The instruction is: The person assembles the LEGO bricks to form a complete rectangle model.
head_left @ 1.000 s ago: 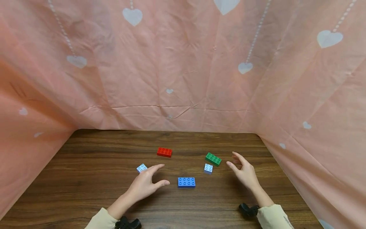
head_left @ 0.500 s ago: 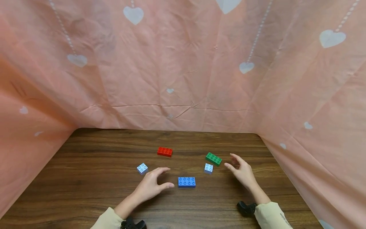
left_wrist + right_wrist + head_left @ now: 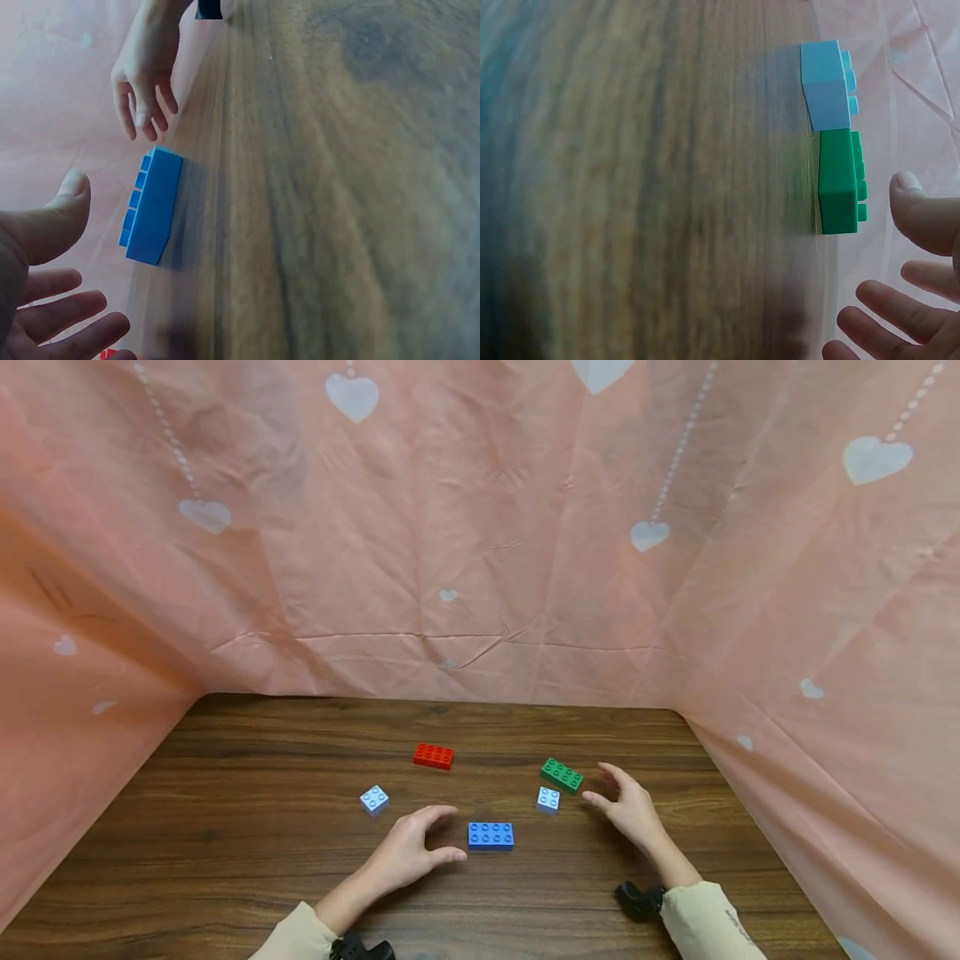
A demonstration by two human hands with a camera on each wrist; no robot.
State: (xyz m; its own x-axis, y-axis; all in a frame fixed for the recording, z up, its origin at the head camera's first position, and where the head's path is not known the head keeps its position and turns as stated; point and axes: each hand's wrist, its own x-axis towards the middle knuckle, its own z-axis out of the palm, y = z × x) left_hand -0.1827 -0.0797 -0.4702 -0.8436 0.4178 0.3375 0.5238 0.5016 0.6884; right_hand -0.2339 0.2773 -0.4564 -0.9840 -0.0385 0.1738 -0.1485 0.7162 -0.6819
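Left hand (image 3: 405,852) in close, fingers (image 3: 71,311) parted from the thumb, and the blue brick (image 3: 491,837) sits just beyond their tips, a pale square brick (image 3: 374,799) off to their left, the red brick (image 3: 433,756) farther out ahead! Across the tabletop (image 3: 262,843), the right hand (image 3: 630,812) has its fingers loosely spread too, the green brick (image 3: 562,775) near their tips, another pale square brick (image 3: 548,798) just beside the green one.

Behind the wood-grain tabletop (image 3: 225,843) and along both its sides hangs creased pink fabric (image 3: 480,535), printed with white hearts (image 3: 352,397) and dotted lines (image 3: 685,441)
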